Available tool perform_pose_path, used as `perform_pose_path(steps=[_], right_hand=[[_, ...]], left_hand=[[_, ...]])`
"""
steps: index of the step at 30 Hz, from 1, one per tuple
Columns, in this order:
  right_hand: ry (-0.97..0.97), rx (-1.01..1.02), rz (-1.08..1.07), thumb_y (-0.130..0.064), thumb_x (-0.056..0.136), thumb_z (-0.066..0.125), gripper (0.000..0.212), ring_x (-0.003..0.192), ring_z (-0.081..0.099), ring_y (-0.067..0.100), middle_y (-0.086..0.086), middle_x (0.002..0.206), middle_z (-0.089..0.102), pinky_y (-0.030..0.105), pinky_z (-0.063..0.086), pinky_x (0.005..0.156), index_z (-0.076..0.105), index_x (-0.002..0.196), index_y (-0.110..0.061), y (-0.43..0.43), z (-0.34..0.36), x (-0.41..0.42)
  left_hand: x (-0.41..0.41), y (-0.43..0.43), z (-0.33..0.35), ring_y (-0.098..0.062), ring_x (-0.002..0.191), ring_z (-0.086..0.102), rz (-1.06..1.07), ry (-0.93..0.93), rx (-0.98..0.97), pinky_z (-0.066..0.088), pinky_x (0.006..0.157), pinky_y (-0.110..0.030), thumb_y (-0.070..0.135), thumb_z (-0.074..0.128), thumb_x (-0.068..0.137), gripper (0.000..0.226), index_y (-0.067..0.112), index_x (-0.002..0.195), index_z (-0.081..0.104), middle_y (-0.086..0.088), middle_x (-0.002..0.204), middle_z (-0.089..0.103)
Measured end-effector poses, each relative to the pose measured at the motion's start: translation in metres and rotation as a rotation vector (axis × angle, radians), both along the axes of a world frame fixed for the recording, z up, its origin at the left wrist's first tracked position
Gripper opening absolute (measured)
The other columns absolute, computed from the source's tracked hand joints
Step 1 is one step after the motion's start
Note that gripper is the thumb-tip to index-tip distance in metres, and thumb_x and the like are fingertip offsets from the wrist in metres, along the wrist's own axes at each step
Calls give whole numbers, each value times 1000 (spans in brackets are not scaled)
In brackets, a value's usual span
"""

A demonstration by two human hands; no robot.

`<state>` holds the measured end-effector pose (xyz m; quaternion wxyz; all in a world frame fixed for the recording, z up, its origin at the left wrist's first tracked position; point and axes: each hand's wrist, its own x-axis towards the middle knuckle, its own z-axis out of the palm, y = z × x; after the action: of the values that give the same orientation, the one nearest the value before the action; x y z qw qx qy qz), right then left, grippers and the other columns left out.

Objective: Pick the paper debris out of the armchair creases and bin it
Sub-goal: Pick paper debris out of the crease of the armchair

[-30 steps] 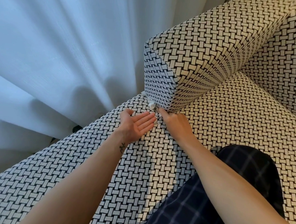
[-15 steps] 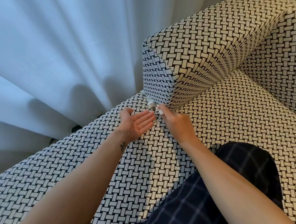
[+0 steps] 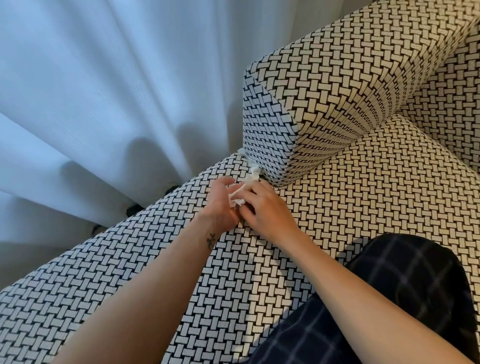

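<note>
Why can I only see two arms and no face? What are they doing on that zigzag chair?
The camera sits on the person's head and looks down, so you see only their own arms. The chair is a woven-pattern armchair beside a white curtain. The right hand is pinching a white paper scrap and putting it into the cupped left hand. More paper is stuck in the crease under the armrest. The dark checked cloth is their trouser leg. No bin shows.

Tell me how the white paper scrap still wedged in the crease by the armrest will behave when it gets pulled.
The wedged paper scrap looks crumpled and thin, so probably limp and very light. Its ragged edges suggest that it may tear if tugged hard. The scrap between the left hand and right hand looks equally soft.
</note>
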<state>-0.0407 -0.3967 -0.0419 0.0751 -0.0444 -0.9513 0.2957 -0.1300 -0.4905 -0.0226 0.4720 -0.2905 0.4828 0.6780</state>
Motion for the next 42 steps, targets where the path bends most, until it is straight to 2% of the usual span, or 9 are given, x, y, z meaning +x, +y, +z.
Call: perform_pose_path(steps=[7, 12, 14, 17, 25, 31, 35, 38, 42], right_hand=[[-86, -132, -41, -14, 98, 59, 23, 137, 43, 22, 5, 141, 57, 36, 28, 121, 66, 119, -10, -21, 4, -9], [-56, -232, -129, -26, 96, 66, 23, 117, 48, 6, -9, 120, 60, 22, 36, 103, 66, 118, -21, -8, 6, 1], [-76, -270, -165, -25, 97, 65, 17, 111, 49, 2, -12, 116, 57, 13, 35, 94, 66, 113, -23, 3, 8, 6], [-111, -304, -217, -22, 99, 62, 12, 98, 52, -7, -15, 111, 55, 5, 39, 79, 66, 110, -24, 20, 9, 13], [-179, -278, -278, -20, 97, 62, 31, 99, 55, 7, -10, 110, 57, 26, 50, 89, 61, 128, -22, 34, 5, 17], [-110, -254, -321, -24, 99, 62, 23, 100, 52, 5, -15, 104, 54, 22, 46, 90, 67, 121, -22, 15, 4, 13], [-91, -203, -311, -24, 100, 60, 13, 108, 49, 4, -12, 109, 55, 21, 40, 97, 68, 110, -19, 6, 4, 8], [-99, -166, -198, -23, 101, 58, 16, 118, 48, 8, -6, 119, 59, 24, 38, 106, 67, 113, -16, -1, 9, 1], [-120, -185, -74, -11, 102, 52, 24, 127, 49, 15, 3, 133, 58, 26, 37, 111, 61, 123, -8, -23, 14, -9]], left_hand=[[0, -1, -1, -22, 99, 69, -68, -1, 41, 52, 102, -37, 29, 52, 87, 39, 8, 112, 73, -7, 114, 75], [0, -2, 2, -20, 71, 66, -36, -38, 60, 57, 67, -30, 18, 49, 90, 25, 4, 101, 66, -9, 83, 70], [1, -1, 4, -19, 75, 68, 11, -54, 60, 61, 67, -29, 20, 48, 96, 26, 6, 102, 69, -9, 83, 74], [0, 0, 4, -23, 93, 74, -8, -12, 35, 60, 87, -34, 25, 47, 101, 24, 9, 101, 65, -11, 97, 78], [1, 1, 4, -27, 102, 74, -1, 15, 40, 58, 94, -43, 26, 46, 104, 24, 7, 100, 59, -13, 105, 78], [0, 4, 0, -22, 103, 73, -41, 16, 16, 57, 96, -37, 26, 48, 100, 30, 6, 112, 67, -8, 106, 78], [-2, 3, -5, -18, 85, 73, -44, -13, 33, 59, 72, -29, 22, 53, 96, 28, 4, 108, 70, -5, 100, 78], [-4, 1, -10, -11, 60, 59, -87, 8, 58, 46, 59, -23, 19, 54, 94, 17, 7, 91, 66, -2, 76, 65], [-2, 3, -13, -18, 78, 67, -66, -7, 70, 55, 79, -34, 32, 51, 96, 35, 5, 103, 72, -4, 87, 74]])
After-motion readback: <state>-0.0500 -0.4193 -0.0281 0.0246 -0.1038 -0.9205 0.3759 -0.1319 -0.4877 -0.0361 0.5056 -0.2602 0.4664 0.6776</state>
